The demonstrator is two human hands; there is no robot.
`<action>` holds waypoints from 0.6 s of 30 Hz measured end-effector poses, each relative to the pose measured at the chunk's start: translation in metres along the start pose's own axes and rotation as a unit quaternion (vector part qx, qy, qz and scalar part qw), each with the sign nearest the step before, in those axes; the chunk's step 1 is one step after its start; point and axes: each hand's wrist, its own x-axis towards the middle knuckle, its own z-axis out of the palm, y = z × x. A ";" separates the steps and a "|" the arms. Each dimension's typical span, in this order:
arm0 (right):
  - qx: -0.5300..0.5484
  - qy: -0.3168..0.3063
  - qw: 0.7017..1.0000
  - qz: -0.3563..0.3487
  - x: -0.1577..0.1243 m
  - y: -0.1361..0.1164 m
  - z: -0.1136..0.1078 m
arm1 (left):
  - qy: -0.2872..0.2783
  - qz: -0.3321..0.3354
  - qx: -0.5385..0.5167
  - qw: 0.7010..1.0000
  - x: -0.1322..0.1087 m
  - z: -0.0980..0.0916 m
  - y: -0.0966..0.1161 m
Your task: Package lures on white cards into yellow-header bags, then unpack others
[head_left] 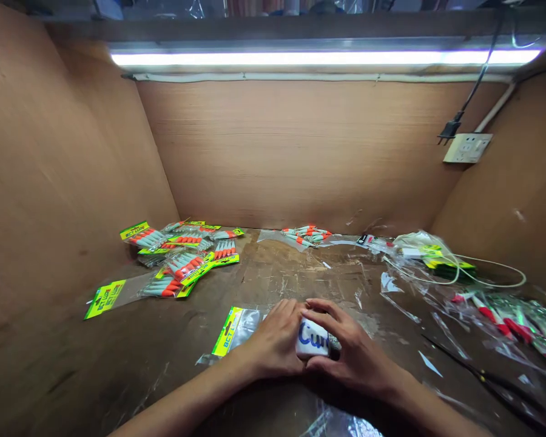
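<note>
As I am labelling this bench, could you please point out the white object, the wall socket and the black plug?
White object (313, 341): head view, its lettered face.
Wall socket (468, 149): head view, its front plate.
Black plug (449, 129): head view, its body.

Blue lettering marks a white block (313, 340) against a dark brown table (273, 282) streaked with pale scuffs. Dark letters cross the yellow-green header (228, 334) of a clear pouch (250, 323). Lures (186, 265) at left pair orange with pale blue-grey; the wall (282, 152) is tan, finely grained, the plug (449, 129) black.
</note>
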 end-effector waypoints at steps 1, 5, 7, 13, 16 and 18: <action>-0.008 0.018 1.000 -0.005 0.000 -0.001 -0.002 | 0.015 0.010 0.007 1.000 0.004 -0.006 0.001; -0.039 0.130 0.991 0.007 -0.002 -0.004 -0.016 | 0.089 0.004 -0.019 0.996 0.024 -0.059 0.010; -0.041 0.197 0.979 0.019 -0.003 -0.002 -0.024 | 0.109 -0.020 -0.061 0.992 0.029 -0.090 0.012; -0.025 0.233 0.971 0.042 -0.001 0.002 -0.027 | 0.208 -0.087 -0.233 0.946 0.022 -0.104 -0.017; -0.020 0.197 0.979 0.050 0.002 0.004 -0.017 | 0.278 -0.079 -0.269 0.919 0.021 -0.091 -0.036; -0.013 0.184 0.981 0.060 0.003 0.007 -0.012 | 0.322 -0.073 -0.275 0.903 0.023 -0.094 -0.039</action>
